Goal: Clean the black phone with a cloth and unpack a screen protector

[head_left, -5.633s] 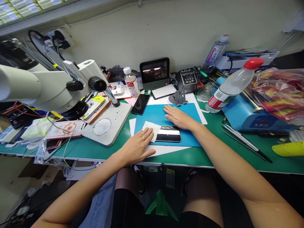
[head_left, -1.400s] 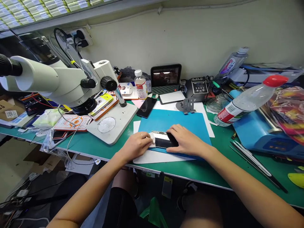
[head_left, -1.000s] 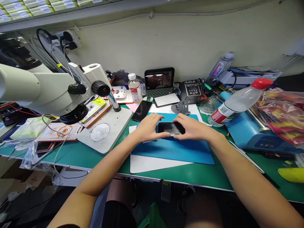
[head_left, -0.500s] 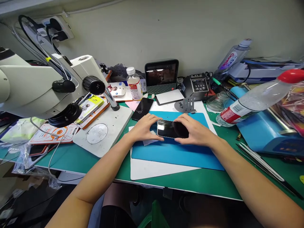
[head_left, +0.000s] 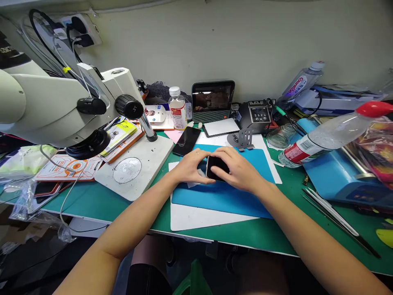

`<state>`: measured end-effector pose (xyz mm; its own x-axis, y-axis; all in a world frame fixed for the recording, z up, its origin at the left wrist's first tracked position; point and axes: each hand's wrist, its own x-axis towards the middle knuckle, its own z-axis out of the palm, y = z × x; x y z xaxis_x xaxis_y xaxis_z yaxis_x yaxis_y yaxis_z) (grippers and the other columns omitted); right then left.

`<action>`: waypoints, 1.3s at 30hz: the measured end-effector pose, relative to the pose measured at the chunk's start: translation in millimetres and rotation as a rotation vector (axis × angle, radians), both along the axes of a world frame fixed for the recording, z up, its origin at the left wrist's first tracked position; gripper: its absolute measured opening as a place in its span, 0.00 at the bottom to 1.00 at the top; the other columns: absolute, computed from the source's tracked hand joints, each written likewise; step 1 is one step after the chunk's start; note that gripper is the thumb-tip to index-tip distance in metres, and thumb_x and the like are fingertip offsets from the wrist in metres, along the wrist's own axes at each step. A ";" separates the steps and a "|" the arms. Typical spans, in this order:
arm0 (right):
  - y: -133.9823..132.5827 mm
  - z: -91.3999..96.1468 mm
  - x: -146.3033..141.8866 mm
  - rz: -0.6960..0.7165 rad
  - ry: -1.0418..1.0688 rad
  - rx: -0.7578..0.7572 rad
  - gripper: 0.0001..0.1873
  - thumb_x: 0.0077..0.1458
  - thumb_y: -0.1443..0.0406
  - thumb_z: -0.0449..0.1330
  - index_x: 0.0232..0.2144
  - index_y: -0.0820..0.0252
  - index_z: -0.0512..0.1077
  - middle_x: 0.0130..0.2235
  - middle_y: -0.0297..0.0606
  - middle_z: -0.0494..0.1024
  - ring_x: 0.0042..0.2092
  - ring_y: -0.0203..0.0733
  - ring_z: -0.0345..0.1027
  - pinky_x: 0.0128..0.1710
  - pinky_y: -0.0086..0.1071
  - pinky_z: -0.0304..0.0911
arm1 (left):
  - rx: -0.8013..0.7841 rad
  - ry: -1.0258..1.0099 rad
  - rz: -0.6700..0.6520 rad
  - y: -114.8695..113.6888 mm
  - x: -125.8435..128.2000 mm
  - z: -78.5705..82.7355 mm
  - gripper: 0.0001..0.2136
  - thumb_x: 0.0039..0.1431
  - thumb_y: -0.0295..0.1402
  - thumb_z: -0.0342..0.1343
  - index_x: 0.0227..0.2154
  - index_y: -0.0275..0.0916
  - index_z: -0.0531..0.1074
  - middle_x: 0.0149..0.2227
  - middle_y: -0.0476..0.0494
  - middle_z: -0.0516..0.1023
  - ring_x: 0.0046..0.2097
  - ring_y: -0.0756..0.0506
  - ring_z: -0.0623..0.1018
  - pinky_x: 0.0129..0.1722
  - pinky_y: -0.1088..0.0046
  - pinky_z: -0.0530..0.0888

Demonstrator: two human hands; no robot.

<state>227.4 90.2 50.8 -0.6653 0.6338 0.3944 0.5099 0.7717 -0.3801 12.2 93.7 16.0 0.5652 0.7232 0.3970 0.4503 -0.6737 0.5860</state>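
Observation:
A smartphone [head_left: 215,162] with a dark screen and pale frame is held sideways just over a blue mat [head_left: 202,200]. My left hand [head_left: 192,167] grips its left end between thumb and fingers. My right hand [head_left: 238,170] covers the right part, its fingers along the far edge and its thumb across the screen. Much of the smartphone's right side is hidden under that hand. A small whitish translucent piece [head_left: 194,184] lies by my left hand. Under the mat is a white sheet [head_left: 187,219].
At left stands a microscope [head_left: 43,98] on a pale base [head_left: 153,157]. Behind the mat lie another black phone [head_left: 188,139], a small drink bottle [head_left: 178,112] and a tablet-like screen [head_left: 213,96]. At right are a red-capped bottle [head_left: 331,131], a blue machine [head_left: 340,176] and tweezers [head_left: 334,215].
My right hand has slid left over the smartphone, and its thumb now lies across the screen. My left hand still grips the left end. The camera view has shifted slightly.

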 end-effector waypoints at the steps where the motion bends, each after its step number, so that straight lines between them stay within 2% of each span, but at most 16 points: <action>1: 0.7 0.6 -6.6 -0.025 0.030 0.009 0.11 0.65 0.63 0.52 0.46 0.58 0.69 0.45 0.47 0.74 0.48 0.52 0.68 0.48 0.48 0.67 | 0.017 -0.007 0.006 0.3 0.1 -0.6 0.34 0.46 0.51 0.68 0.53 0.40 0.67 0.45 0.42 0.77 0.44 0.40 0.74 0.45 0.62 0.72; 4: 1.2 -1.5 -19.0 -0.087 0.099 0.051 0.13 0.66 0.69 0.46 0.41 0.58 0.70 0.40 0.46 0.74 0.44 0.50 0.68 0.44 0.45 0.67 | 0.048 -0.019 0.031 0.6 0.6 -1.2 0.34 0.45 0.54 0.67 0.51 0.39 0.69 0.43 0.43 0.77 0.42 0.40 0.74 0.43 0.63 0.72; 10: -6.4 -5.8 -21.1 -0.111 0.064 0.113 0.12 0.66 0.68 0.46 0.42 0.57 0.69 0.42 0.46 0.73 0.44 0.51 0.68 0.45 0.46 0.66 | 0.040 -0.035 0.037 -0.4 2.1 2.4 0.28 0.46 0.52 0.66 0.46 0.39 0.70 0.41 0.44 0.77 0.41 0.41 0.74 0.43 0.64 0.72; 14: -11.0 -3.0 -21.5 -0.123 0.051 0.065 0.09 0.65 0.63 0.51 0.45 0.57 0.68 0.44 0.47 0.73 0.46 0.53 0.67 0.46 0.48 0.66 | 0.043 -0.036 0.025 0.0 1.6 1.6 0.26 0.47 0.48 0.66 0.46 0.40 0.70 0.42 0.44 0.77 0.41 0.41 0.74 0.43 0.64 0.72; 17: -12.9 -2.4 -21.4 -0.128 0.028 0.047 0.17 0.61 0.55 0.57 0.48 0.56 0.67 0.47 0.48 0.73 0.47 0.56 0.67 0.47 0.50 0.65 | 0.034 -0.019 0.029 1.1 0.5 -0.9 0.25 0.47 0.45 0.65 0.47 0.41 0.69 0.42 0.44 0.77 0.41 0.41 0.74 0.42 0.64 0.72; 20: -13.7 -3.3 -20.7 -0.121 0.015 0.041 0.24 0.57 0.50 0.61 0.50 0.57 0.66 0.47 0.49 0.72 0.48 0.59 0.66 0.47 0.52 0.65 | 0.038 -0.021 0.014 2.9 -0.5 -3.5 0.27 0.48 0.49 0.64 0.48 0.40 0.69 0.42 0.42 0.77 0.39 0.41 0.74 0.41 0.63 0.72; 25: -14.2 -4.3 -20.0 -0.133 0.006 0.047 0.27 0.55 0.49 0.63 0.50 0.57 0.65 0.46 0.49 0.71 0.48 0.60 0.66 0.46 0.52 0.66 | 0.047 -0.042 0.001 4.7 -0.7 -5.6 0.32 0.51 0.59 0.57 0.49 0.38 0.69 0.44 0.39 0.78 0.39 0.40 0.74 0.41 0.62 0.71; 35: -13.6 -6.6 -21.2 -0.133 0.012 0.021 0.29 0.53 0.46 0.63 0.48 0.57 0.64 0.45 0.48 0.69 0.47 0.59 0.64 0.44 0.52 0.65 | 0.085 -0.017 0.001 4.7 -0.9 -4.8 0.31 0.49 0.56 0.58 0.49 0.38 0.69 0.41 0.40 0.78 0.37 0.41 0.73 0.39 0.63 0.71; 39: -12.3 -6.5 -21.8 -0.116 0.020 0.013 0.30 0.51 0.46 0.65 0.46 0.56 0.63 0.44 0.48 0.69 0.45 0.58 0.64 0.43 0.51 0.65 | 0.132 -0.007 -0.013 7.1 -1.4 -8.6 0.36 0.45 0.62 0.59 0.49 0.37 0.70 0.39 0.40 0.77 0.37 0.40 0.73 0.39 0.62 0.71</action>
